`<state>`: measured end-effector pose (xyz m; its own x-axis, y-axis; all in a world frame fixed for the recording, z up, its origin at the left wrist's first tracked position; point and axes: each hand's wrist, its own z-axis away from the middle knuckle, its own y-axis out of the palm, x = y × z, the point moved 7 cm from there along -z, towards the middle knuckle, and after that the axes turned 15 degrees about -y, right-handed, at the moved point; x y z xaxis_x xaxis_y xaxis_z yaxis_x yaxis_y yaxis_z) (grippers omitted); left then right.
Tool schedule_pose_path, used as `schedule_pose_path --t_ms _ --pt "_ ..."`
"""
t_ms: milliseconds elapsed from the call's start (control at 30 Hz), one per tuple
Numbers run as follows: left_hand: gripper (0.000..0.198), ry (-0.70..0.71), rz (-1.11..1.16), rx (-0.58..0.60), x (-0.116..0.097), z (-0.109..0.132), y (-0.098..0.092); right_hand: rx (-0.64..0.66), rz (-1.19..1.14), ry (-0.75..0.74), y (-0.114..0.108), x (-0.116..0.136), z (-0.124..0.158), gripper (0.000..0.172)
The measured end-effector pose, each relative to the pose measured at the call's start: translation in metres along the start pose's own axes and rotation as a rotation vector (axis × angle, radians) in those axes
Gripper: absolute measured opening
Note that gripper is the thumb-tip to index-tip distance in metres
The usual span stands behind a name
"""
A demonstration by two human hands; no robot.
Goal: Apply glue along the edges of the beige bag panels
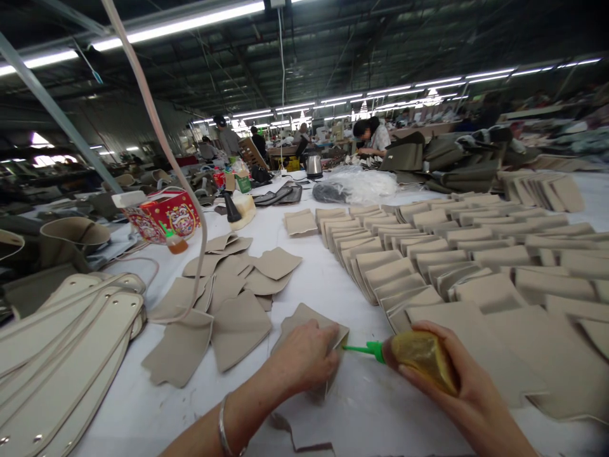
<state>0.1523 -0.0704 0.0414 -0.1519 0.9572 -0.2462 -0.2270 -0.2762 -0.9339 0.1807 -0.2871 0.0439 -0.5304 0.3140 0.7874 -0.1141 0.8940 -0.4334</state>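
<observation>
My left hand (304, 355) grips a grey-beige fabric or leather piece (304, 315) near the front of the table, its fingers closed over the right edge. In my right hand (464, 374) is a squeeze glue bottle (423, 358) with amber liquid, lying nearly level. Its thin green nozzle points left, and the tip is at the piece's edge beside my left fingers. A loose heap of similar pieces (240, 324) lies left of my left hand. Rows of folded pieces (399, 266) stand to the right, beyond the bottle. Below my left hand lies another partly cut-off piece (304, 438).
Long cream panels with metal studs (71, 355) are stacked at left. A pale hose (162, 133) hangs down over the heap. Further back are a red patterned box (164, 212), a second glue bottle (176, 242), a kettle (314, 166) and a bent-over person (375, 136).
</observation>
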Motion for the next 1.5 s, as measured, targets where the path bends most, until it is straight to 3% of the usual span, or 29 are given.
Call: schedule_pose_path --t_ms 333,1367,1500 --pt "0.040 -0.002 -0.026 0.021 0.001 0.001 0.000 -0.001 -0.035 0.040 0.003 0.006 0.004 0.049" --pt "0.054 -0.041 0.088 0.071 0.007 0.002 0.003 0.005 -0.156 0.070 0.018 0.008 0.036 0.050" --pt "0.054 -0.054 0.097 0.082 0.009 0.002 0.005 0.003 -0.080 0.052 0.015 0.006 0.037 0.048"
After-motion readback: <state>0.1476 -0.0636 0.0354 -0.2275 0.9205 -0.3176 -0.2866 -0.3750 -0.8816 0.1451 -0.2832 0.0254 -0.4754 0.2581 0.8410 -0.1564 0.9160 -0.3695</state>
